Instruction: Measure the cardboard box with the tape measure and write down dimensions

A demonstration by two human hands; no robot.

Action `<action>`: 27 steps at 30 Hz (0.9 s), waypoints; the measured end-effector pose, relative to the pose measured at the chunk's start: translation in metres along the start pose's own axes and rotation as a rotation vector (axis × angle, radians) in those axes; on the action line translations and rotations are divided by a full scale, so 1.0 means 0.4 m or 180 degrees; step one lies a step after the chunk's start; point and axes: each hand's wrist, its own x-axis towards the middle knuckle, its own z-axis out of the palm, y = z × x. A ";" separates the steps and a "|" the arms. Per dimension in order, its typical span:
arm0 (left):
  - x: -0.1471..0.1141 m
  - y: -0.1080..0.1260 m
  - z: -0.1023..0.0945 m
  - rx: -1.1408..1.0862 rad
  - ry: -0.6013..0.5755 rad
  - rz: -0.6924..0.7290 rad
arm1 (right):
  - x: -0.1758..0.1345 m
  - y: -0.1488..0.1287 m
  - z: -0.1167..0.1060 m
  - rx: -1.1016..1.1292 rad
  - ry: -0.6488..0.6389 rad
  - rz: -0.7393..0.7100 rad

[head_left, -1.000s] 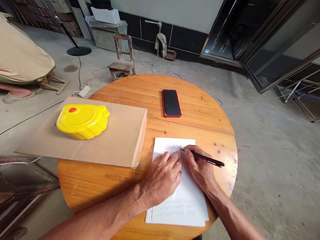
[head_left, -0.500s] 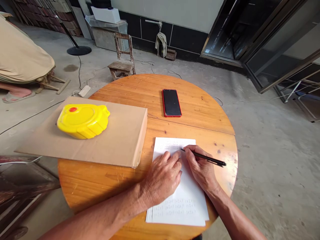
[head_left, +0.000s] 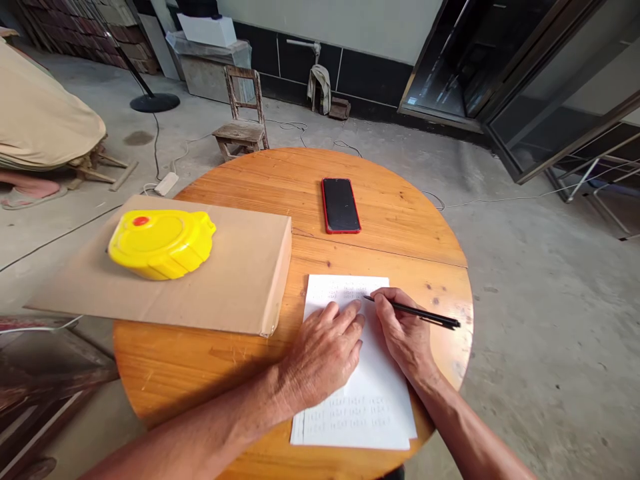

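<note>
White paper sheets [head_left: 373,387] lie stacked on the round wooden table [head_left: 400,260], with rows of small handwriting near the top and bottom edges. Across the middle of the sheets rests my left hand [head_left: 327,353], palm down, its fingers slightly bent and holding nothing. A black pen [head_left: 425,315] is pinched between the thumb and fingers of my right hand [head_left: 403,330]. Its tip is at the upper rows of writing, just right of my left fingertips; whether it touches the paper I cannot tell.
Left of the paper, a yellow tape-measure-shaped case [head_left: 160,243] with a red button sits on a flat cardboard box [head_left: 225,287]. A red-edged phone [head_left: 341,205] lies farther back. Beyond the table stand a small wooden chair [head_left: 243,130] and a covered seat with a person's foot [head_left: 35,190] beside it.
The pen has swung slightly, its rear end now farther right, and its tip sits a touch to the right. My left hand stays on the paper. The whole view has shifted slightly.
</note>
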 end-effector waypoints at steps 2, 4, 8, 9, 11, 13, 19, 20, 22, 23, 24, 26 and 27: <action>0.001 -0.001 0.001 -0.0015 0.0008 -0.0022 | 0.002 -0.001 0.004 -0.0013 -0.0016 -0.0024; 0.002 -0.001 0.003 -0.0026 0.0009 -0.0045 | 0.005 -0.002 0.007 -0.0030 -0.0020 -0.0063; 0.003 -0.001 0.005 -0.0050 0.0012 -0.0065 | 0.009 -0.007 0.010 -0.0078 -0.0040 -0.0103; 0.003 -0.001 0.005 -0.0057 0.0019 -0.0064 | 0.009 -0.008 0.010 -0.0082 -0.0045 -0.0104; 0.003 0.000 0.004 -0.0069 0.0037 -0.0053 | 0.009 -0.010 0.009 -0.0088 -0.0056 -0.0108; 0.003 -0.001 0.003 -0.0077 0.0048 -0.0047 | 0.009 -0.010 0.008 -0.0105 -0.0072 -0.0109; 0.002 -0.001 0.001 -0.0092 0.0060 -0.0057 | 0.006 -0.008 0.008 -0.0273 -0.0132 -0.0121; 0.002 -0.001 0.001 -0.0094 0.0061 -0.0063 | 0.006 -0.008 0.008 -0.0302 -0.0137 -0.0130; 0.001 0.000 0.002 -0.0093 0.0065 -0.0075 | 0.005 -0.010 0.009 -0.0330 -0.0128 -0.0131; 0.000 0.000 0.003 -0.0090 0.0068 -0.0077 | 0.005 -0.011 0.009 -0.0339 -0.0115 -0.0129; -0.001 0.000 0.003 -0.0086 0.0075 -0.0078 | 0.005 -0.012 0.008 -0.0352 -0.0106 -0.0125; -0.002 0.000 0.004 -0.0083 0.0089 -0.0069 | 0.005 -0.013 0.007 -0.0393 -0.0099 -0.0130; -0.002 0.000 0.004 -0.0085 0.0098 -0.0064 | 0.005 -0.014 0.007 -0.0413 -0.0106 -0.0140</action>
